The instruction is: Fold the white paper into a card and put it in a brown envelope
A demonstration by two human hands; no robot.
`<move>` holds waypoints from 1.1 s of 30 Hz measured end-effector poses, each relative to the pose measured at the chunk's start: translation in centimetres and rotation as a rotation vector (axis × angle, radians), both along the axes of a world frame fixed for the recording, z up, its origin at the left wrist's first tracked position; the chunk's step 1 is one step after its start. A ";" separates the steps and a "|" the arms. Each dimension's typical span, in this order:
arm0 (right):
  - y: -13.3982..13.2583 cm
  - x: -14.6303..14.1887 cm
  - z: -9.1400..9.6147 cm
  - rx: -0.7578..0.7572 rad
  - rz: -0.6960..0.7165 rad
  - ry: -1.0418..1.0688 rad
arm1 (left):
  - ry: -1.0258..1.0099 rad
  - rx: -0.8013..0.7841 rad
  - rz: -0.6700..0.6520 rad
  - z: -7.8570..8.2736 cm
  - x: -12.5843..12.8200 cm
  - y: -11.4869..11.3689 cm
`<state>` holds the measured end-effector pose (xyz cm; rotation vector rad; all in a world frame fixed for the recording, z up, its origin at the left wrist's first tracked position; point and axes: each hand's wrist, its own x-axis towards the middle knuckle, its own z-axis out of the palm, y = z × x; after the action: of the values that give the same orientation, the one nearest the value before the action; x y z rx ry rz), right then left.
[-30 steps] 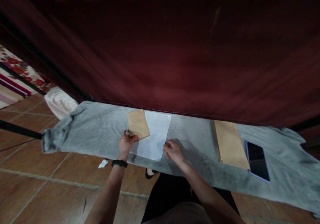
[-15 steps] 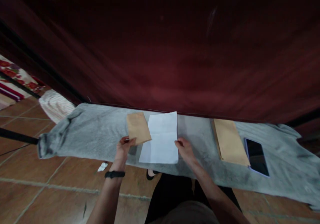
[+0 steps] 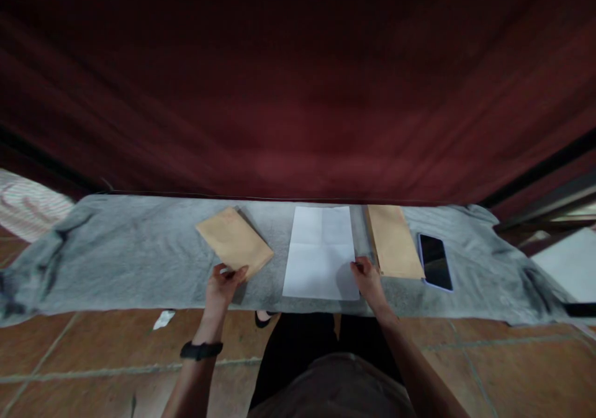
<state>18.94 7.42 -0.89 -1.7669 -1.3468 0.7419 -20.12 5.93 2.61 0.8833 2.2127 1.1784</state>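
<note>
My left hand pinches the near corner of a small brown envelope that lies on the grey cloth. My right hand grips the right edge of a creased white sheet of paper, which lies flat on the cloth to the right of the envelope. A black band sits on my left wrist. Just right of the paper lies a stack of brown envelopes, close to my right hand.
A dark phone lies right of the envelope stack. A dark red curtain hangs behind the cloth-covered surface. Brown floor tiles run below, with a small white scrap. A striped cloth shows at the far left.
The white sheet has slid right, out from under the small envelope, and now lies apart from it beside the envelope stack. My right hand moved right with it. The view shifted right.
</note>
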 end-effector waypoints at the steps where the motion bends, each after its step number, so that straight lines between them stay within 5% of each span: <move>1: -0.2 0.0 0.1 -0.003 0.001 -0.025 | 0.107 -0.068 -0.017 0.2 -0.5 -0.5; 5: -1.0 0.5 0.8 0.035 0.009 -0.339 | 0.421 -0.126 -0.055 0.8 0.0 -2.7; 8: -0.8 0.0 1.3 0.120 0.058 -0.543 | 0.630 0.056 -0.363 0.7 5.1 -2.5; 13: 1.7 -4.2 1.8 0.282 0.346 -0.378 | 0.740 0.171 -0.838 -0.8 16.4 1.9; 16: 4.2 -6.3 1.9 0.291 0.466 -0.397 | 0.794 0.115 -0.957 -1.8 19.5 5.7; 22: 8.3 -5.8 1.2 0.247 0.497 -0.590 | 0.872 0.001 -0.975 -2.9 18.8 10.5; 33: 9.6 -2.3 -1.0 0.207 0.213 -0.656 | 0.819 0.007 -0.683 -3.0 13.8 11.3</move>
<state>16.62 17.01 -1.94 -1.7831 -1.9830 0.1017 -6.27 17.18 -0.44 2.1887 2.1068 0.5224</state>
